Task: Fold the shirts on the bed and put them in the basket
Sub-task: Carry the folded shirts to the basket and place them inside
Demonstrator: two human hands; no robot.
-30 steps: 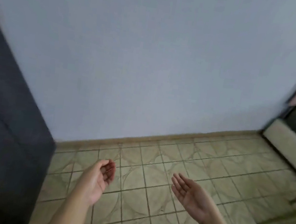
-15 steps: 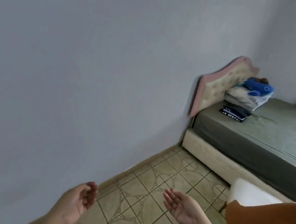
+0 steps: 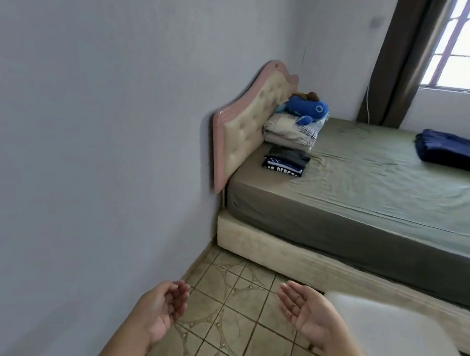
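Observation:
A small stack of folded dark shirts (image 3: 286, 162) lies on the green-sheeted bed (image 3: 377, 199), near the padded headboard. Both my hands hover over the tiled floor in front of me, well short of the bed. My left hand (image 3: 160, 310) has loosely curled fingers and holds nothing. My right hand (image 3: 306, 312) is palm up with relaxed fingers, also holding nothing. No basket is in view.
A pile of folded bedding with a blue plush toy (image 3: 305, 107) sits by the headboard (image 3: 248, 122). A folded navy blanket (image 3: 466, 154) lies at the bed's far right. A white surface (image 3: 403, 349) is close at my lower right. The wall runs along my left.
My view has swung right from the bare wall and floor to the bed and window. Both hands stay raised and holding nothing in front of me.

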